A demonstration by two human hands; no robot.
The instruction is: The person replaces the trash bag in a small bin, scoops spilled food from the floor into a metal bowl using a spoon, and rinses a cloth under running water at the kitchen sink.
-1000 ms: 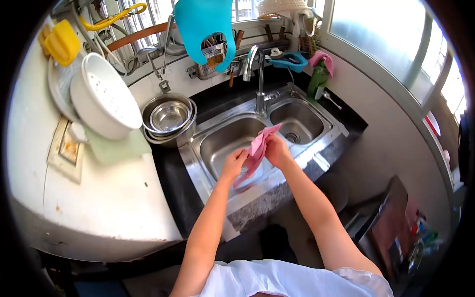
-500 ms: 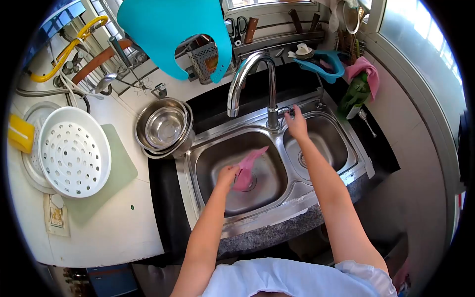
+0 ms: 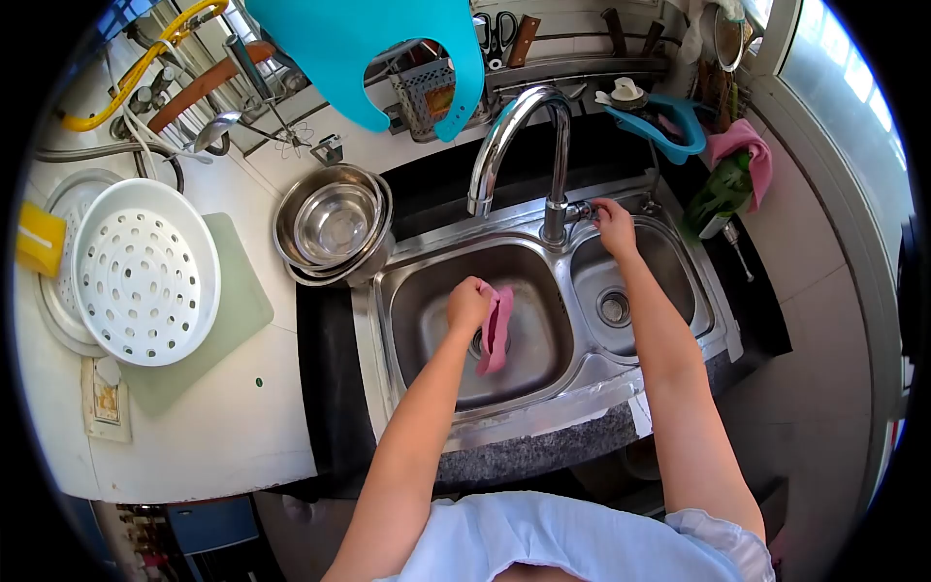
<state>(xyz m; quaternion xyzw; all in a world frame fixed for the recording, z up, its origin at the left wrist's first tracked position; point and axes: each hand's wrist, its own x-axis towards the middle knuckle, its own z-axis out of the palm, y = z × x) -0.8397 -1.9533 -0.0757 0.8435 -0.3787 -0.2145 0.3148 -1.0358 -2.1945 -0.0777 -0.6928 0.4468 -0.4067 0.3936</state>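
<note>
Over the larger left basin (image 3: 427,359), my left hand (image 3: 469,307) is closed on a pink cloth (image 3: 496,332), which hangs folded below the fingers. My right hand (image 3: 615,229) grips the faucet handle (image 3: 582,210) at the right of the tap base, fingers wrapped round its end. The chrome faucet (image 3: 531,102) arches up, its spout above the left basin's back edge. No water stream shows under the spout. The smaller right basin (image 3: 669,291) lies beneath my right forearm.
Nested steel bowls (image 3: 335,223) stand left of the sink. A white strainer basket (image 3: 145,276) leans over a green board (image 3: 218,320). Behind hangs a turquoise bib (image 3: 388,29). A green bottle (image 3: 720,194) with another pink cloth (image 3: 745,160) stands at the right corner.
My right hand has closed from spread fingers onto the faucet handle. The left hand has lifted a little, and the pink cloth now hangs down instead of spreading to the right.
</note>
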